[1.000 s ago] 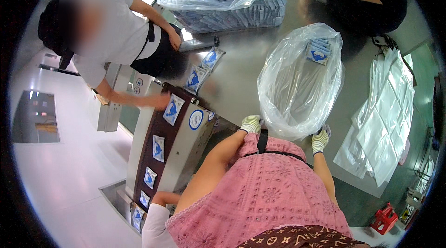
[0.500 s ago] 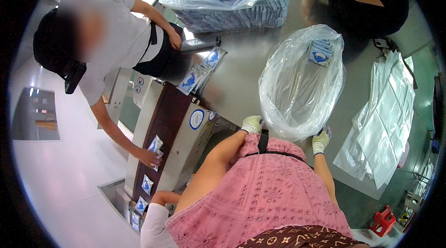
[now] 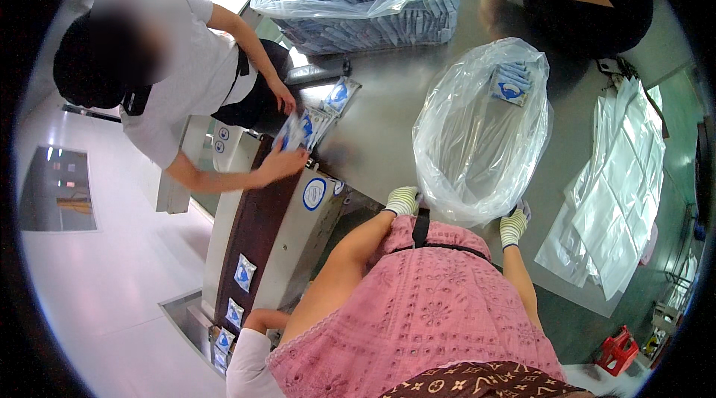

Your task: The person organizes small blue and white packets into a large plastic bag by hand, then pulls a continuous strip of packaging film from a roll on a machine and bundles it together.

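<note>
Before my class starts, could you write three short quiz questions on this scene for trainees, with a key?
1. True or false: the wearer's left hand and right hand both have striped gloves on.

2. Multiple choice: where do the packets in the near bag lie, as seen by the wearer?
A) at its near end
B) at its far end
C) in its middle

3. Fill in: the flat plastic sheets lie to the ____ of the near bag.

Key:
1. True
2. B
3. right
</note>
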Motion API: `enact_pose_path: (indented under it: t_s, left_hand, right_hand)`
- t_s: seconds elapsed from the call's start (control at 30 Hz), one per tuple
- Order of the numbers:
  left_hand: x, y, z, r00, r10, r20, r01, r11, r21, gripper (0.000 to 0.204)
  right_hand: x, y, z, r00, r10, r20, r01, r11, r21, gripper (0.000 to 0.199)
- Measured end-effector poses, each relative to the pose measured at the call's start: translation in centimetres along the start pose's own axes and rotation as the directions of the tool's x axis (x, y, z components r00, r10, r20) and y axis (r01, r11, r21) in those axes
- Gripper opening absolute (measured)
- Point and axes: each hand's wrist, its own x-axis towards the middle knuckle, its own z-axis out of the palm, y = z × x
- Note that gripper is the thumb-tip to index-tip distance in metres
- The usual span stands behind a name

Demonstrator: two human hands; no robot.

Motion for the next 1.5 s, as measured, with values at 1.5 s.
enact_pose_path:
  t_s: [1.5]
  left_hand:
    - [-2.1,-3.1,1.1,0.994,-0.096,0.042,0.099,0.992,-0.082,0.032]
  right_hand:
    - [-1.1,-1.7,1.5,0.997,-0.026,0.07,0.025,0.999,0.023,0.046]
